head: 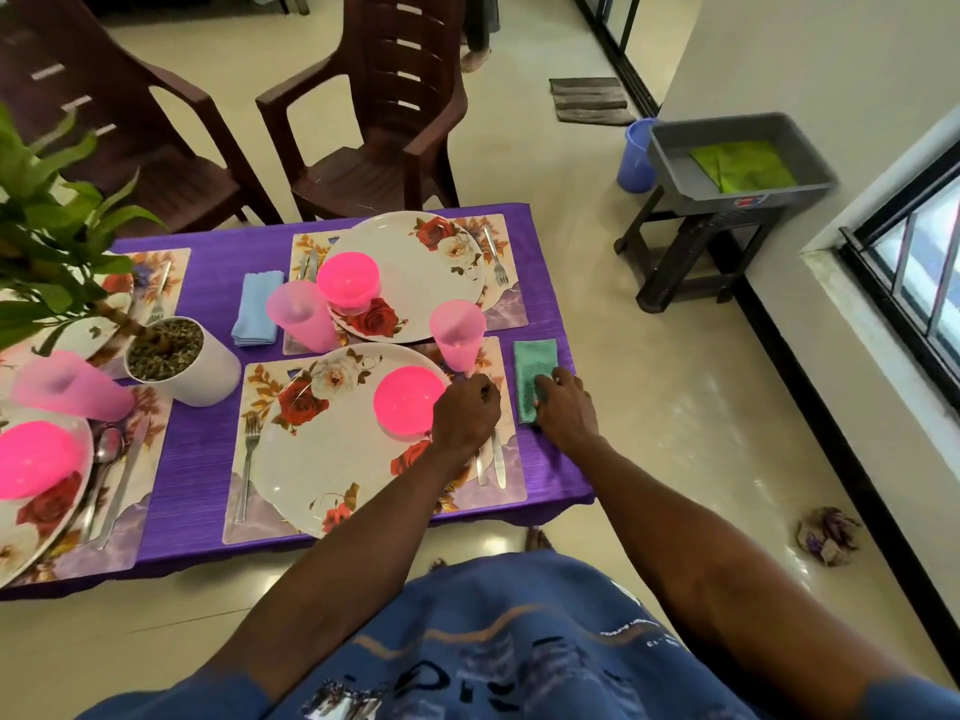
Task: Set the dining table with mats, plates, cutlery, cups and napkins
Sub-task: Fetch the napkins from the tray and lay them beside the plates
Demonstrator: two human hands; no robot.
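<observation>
Green napkin under right hand; left hand curled beside plate.

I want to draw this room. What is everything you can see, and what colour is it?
Table: one, purple cloth, centre-left.
Mats: four, floral, on the table.
Plates: four, white with roses, on the mats.
Bowls: three, pink, on plates.
Cups: three, pink, by the plates.
Napkins: teal at the table's right edge, blue mid-table.
Cutlery: silver forks, knives, a spoon, on the mats.
Plant: one, green, white pot.
Chairs: two, brown, behind the table.
Tray: grey, on a dark stool, holding a green cloth.
Bucket: blue, on the floor.
Left hand: over the cutlery.
Right hand: on the teal napkin.
</observation>
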